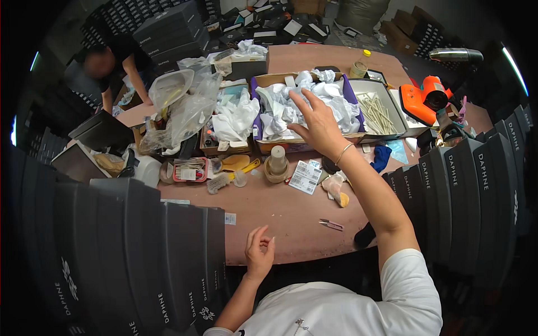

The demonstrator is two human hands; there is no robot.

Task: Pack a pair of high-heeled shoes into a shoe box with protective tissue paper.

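Note:
My right hand (321, 124) is stretched forward with fingers spread and nothing in them. It hovers over a purple-edged box (255, 112) heaped with crumpled white tissue paper (280, 106); I cannot tell whether the fingertips touch the paper. Close to my body, my left hand (259, 255) hangs at the front edge of the table (297, 235), fingers loosely bent and apart, holding nothing visible. Small thread snips (331, 224) lie on the table to its right. A sheet of printed labels (306, 177) rests between the box and the snips.
Stacked dark shoe boxes rise at the left (129, 241) and right (465, 190). A brush (224, 180), a bottle-like container (277, 163) and a tray of white sticks (376, 112) stand on the table. An orange tool (417, 103) is at right. Across the table, another person (131, 73) reaches down.

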